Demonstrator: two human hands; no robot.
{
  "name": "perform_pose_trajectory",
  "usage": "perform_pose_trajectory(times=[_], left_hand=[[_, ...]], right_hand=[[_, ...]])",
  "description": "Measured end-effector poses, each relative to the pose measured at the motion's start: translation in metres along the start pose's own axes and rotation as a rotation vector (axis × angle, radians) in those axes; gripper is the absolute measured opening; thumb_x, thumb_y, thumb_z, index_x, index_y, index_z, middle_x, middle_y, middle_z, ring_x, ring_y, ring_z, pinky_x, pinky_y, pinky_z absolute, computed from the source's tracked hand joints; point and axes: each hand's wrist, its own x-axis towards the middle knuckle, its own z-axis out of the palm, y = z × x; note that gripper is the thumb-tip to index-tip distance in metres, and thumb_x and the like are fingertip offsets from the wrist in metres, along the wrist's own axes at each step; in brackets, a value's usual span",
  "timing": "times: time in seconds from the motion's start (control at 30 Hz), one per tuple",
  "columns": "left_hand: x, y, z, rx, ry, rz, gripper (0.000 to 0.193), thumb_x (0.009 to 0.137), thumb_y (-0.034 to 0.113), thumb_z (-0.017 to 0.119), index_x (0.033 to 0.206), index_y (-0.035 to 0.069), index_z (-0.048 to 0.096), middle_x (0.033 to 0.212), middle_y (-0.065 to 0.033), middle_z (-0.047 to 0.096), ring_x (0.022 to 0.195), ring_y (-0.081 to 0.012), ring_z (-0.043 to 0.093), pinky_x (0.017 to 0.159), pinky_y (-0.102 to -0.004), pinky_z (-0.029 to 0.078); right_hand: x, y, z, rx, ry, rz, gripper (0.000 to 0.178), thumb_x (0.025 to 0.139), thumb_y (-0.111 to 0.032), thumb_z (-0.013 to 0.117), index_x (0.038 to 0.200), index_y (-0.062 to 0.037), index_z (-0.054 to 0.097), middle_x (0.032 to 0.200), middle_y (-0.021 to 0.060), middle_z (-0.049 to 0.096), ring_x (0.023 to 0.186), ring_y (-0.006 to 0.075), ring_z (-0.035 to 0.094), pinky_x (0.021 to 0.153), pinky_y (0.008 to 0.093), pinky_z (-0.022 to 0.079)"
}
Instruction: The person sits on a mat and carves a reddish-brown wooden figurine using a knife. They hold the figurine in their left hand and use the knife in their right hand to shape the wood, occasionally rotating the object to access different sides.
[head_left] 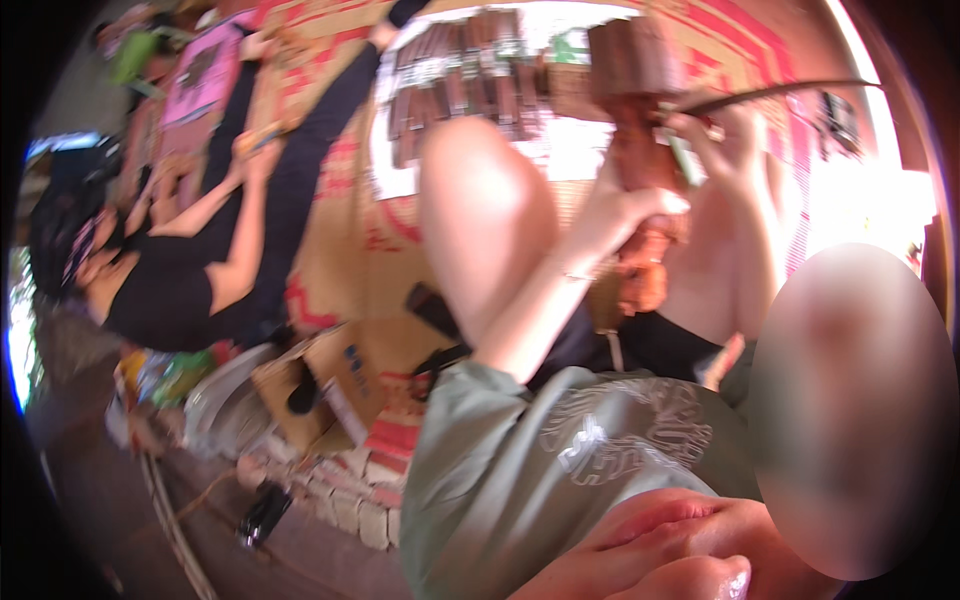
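Between my raised knees stands a brown carved wooden piece (645, 270), with a broad block-like top and a knobbed lower part. My left hand (625, 205) is wrapped round its middle. Close to the upper part, my right hand (735, 145) is closed on a long, thin, dark, slightly curved tool (800, 90) that points out to the right. Blur hides the tool's exact kind and whether its tip touches the wood. Something pale green (686, 163) shows beside the fingers of my right hand.
Several dark brown wooden pieces (460, 75) lie in rows on a white sheet over printed cardboard (350, 230). At left another person in black (175, 290) sits, holding a small object. Nearer are an opened cardboard box (330, 385), a grey basin (225, 400) and a brick edge (345, 508).
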Motion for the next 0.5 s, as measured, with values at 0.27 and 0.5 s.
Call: perform_pose_trajectory(times=[0.27,0.5], left_hand=[[0.001,0.003,-0.002,0.048,-0.004,0.079,0.072,0.062,0.003,0.068,0.125,0.001,0.034,0.104,-0.0074,0.05,0.092,-0.015,0.053,0.081,-0.0278,0.046],[-0.001,0.003,0.005,0.093,0.01,0.104,0.056,0.069,0.004,0.061,0.121,0.001,0.04,0.099,-0.0115,0.056,0.089,-0.0202,0.06,0.079,-0.0316,0.051]], right_hand=[[0.004,-0.006,0.001,0.016,-0.016,-0.096,0.013,0.08,-0.01,0.066,0.076,0.0017,0.062,0.067,0.0073,0.061,0.063,0.0155,0.059,0.059,0.0273,0.045],[0.001,0.001,-0.007,0.069,-0.095,-0.096,0.015,0.08,-0.013,0.067,0.078,0.0005,0.062,0.069,0.0069,0.062,0.067,0.0166,0.06,0.063,0.029,0.045]])
